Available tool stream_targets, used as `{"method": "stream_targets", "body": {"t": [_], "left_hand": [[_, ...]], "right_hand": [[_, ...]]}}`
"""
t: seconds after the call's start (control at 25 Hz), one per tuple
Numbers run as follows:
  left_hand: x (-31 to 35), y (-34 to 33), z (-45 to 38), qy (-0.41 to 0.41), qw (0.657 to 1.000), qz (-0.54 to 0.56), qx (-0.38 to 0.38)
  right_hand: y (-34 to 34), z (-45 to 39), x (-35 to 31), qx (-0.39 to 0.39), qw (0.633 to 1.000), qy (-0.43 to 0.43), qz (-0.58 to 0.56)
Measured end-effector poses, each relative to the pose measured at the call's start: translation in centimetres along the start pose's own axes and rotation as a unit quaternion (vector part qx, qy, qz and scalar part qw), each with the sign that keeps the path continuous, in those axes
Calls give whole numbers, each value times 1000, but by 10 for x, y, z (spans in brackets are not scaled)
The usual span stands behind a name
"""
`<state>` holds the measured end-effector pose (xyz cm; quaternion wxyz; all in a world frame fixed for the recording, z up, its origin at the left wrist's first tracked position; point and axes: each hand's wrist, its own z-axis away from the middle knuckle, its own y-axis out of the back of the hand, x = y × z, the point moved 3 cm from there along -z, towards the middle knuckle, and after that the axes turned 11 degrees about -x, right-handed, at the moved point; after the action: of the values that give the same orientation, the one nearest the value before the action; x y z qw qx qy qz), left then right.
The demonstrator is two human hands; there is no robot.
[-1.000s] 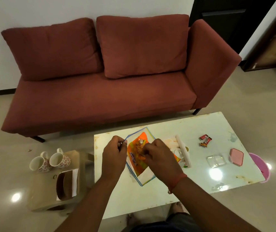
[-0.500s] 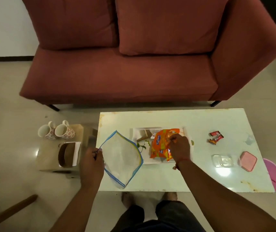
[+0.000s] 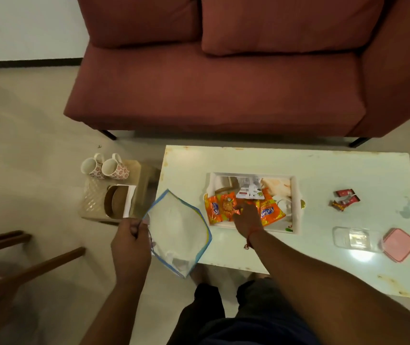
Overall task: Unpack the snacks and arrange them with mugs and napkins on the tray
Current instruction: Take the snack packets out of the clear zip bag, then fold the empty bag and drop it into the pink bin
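A white tray (image 3: 296,195) lies on the white table (image 3: 323,168). In the tray are orange snack packets (image 3: 220,207) and a white packet (image 3: 250,190). My right hand (image 3: 247,217) rests over the orange packets, fingers on them; whether it grips one is unclear. My left hand (image 3: 130,235) pinches the edge of an empty clear zip bag (image 3: 179,227) with blue trim, held over the table's left front corner. Two floral mugs (image 3: 105,166) stand on a low stool (image 3: 94,195) left of the table, beside a napkin holder (image 3: 118,201).
Small red snack wrappers (image 3: 344,199), a clear container (image 3: 352,239) and a pink lid (image 3: 399,244) lie on the table's right side. A red sofa (image 3: 211,95) stands behind. Wooden chair legs (image 3: 24,267) are at the left.
The orange packets came out of the zip bag and now lie in the tray under my right hand. My left hand carried the empty bag left. The view tilted downward.
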<state>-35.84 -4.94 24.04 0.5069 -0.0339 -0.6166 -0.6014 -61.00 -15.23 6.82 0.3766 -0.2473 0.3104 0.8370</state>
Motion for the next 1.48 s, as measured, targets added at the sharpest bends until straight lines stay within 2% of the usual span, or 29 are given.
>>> {"method": "stream_targets", "body": {"t": [0.08,0.2,0.32,0.44,0.52,0.64,0.72,0.8,0.92,1.0,1.08,1.24,1.36,1.48], "left_hand": [[13,-10,-2,-3,1000,12,-10],[45,-28,-14,-8,994,98,-41],[78,-46,-26,5,979,178,-96],[109,-65,-35,-7,963,220,-154],[134,-74,-34,-6,935,294,-198],[166,-73,-30,-25,894,358,-268],[174,-67,-30,-40,870,371,-324],[176,-55,-32,-70,845,367,-383],[170,-33,-44,-160,843,313,-407],[164,-18,-54,-216,851,247,-410],[156,-7,-60,-253,840,204,-435],[157,10,-58,-275,805,246,-464],[174,27,-49,-329,802,292,-403],[194,38,-33,-325,812,348,-339]], "right_hand": [[0,26,-15,11,995,97,-15],[16,73,-50,97,965,240,-48],[41,118,-83,189,934,301,37],[61,151,-100,233,916,296,138],[69,171,-101,258,902,285,195],[76,195,-100,327,877,214,279],[84,208,-101,377,871,173,264],[89,221,-110,422,856,169,245],[91,245,-127,477,825,220,209],[93,262,-135,490,813,254,185],[96,277,-141,485,813,286,151],[116,299,-149,456,822,330,89],[137,307,-152,438,827,348,49],[164,314,-152,417,830,370,-8]]}}
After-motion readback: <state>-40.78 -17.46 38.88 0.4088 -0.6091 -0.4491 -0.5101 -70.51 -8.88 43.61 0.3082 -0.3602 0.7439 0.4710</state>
